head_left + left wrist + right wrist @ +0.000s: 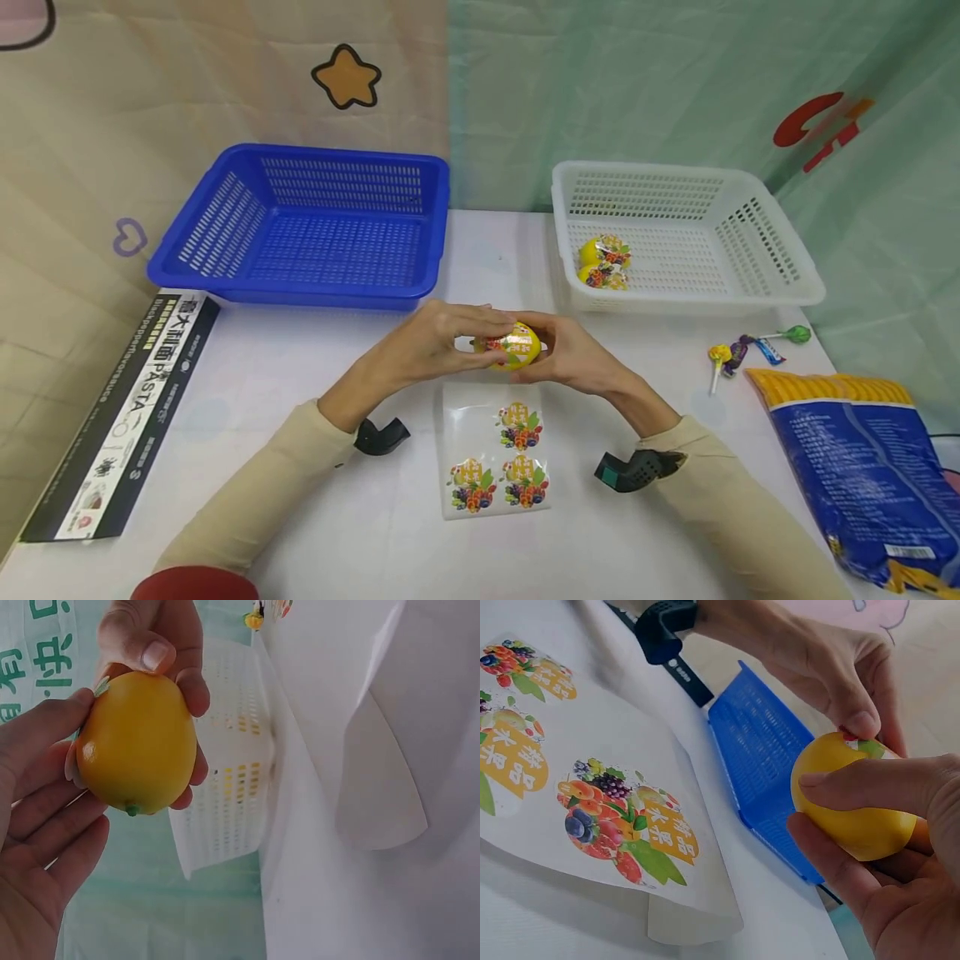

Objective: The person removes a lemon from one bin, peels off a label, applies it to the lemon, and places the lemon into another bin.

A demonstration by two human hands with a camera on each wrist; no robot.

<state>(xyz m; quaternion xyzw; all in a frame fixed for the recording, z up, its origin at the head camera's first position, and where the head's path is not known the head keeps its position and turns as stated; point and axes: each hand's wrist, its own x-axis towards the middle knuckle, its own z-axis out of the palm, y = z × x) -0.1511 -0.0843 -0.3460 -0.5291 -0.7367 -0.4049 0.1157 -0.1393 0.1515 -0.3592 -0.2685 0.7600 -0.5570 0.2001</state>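
Both hands hold a yellow lemon above the table, with a glossy fruit-print sticker on the side facing the head camera. The right hand grips it, its thumb lying across the peel in the right wrist view. From the other side, the left hand has its thumb and fingers on the lemon at the sticker, whose edge lifts a little in the left wrist view. Just below the hands lies a white sticker sheet with 3 fruit stickers left on it. Its edge curls up in the right wrist view.
A blue basket stands at back left, and a white basket holding 2 stickered yellow fruits at back right. A pasta box lies left. Lollipops and wrapped candies and a blue bag lie right.
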